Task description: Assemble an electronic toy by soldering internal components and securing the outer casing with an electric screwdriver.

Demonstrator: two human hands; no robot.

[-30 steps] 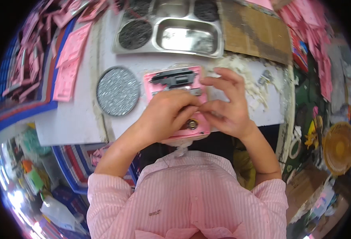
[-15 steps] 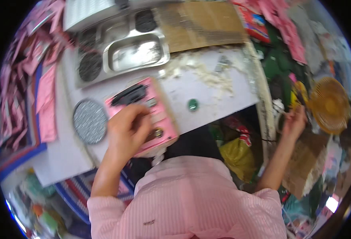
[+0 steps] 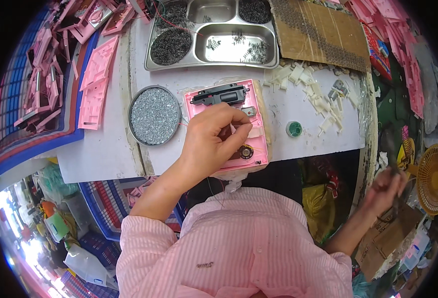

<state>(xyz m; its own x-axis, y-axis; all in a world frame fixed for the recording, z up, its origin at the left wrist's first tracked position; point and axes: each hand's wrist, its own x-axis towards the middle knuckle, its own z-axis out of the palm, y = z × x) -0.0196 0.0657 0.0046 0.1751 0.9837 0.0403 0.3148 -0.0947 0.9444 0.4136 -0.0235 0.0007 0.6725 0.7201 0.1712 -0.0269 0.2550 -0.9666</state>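
Head view: wide fisheye, left unit of a side-by-side pair worn on the person's head. Aim: steeply down, picture upright, unmirrored. Range: close above the surface (image 3: 323, 141), whose near edge crosses mid-frame. Centre: left hand (image 3: 213, 135) over pink casing (image 3: 260, 155). Foot: wearer's striped shirt (image 3: 239, 228), foreshortened. Top: metal tray (image 3: 214, 65), cut by the frame. Right margin: right hand (image 3: 385, 188), blurred, perhaps gripping something. Rim: black surround, straight edges bowed.

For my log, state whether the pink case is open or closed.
Open: the pink case has its inside facing up, showing a long black part and a round dark part.
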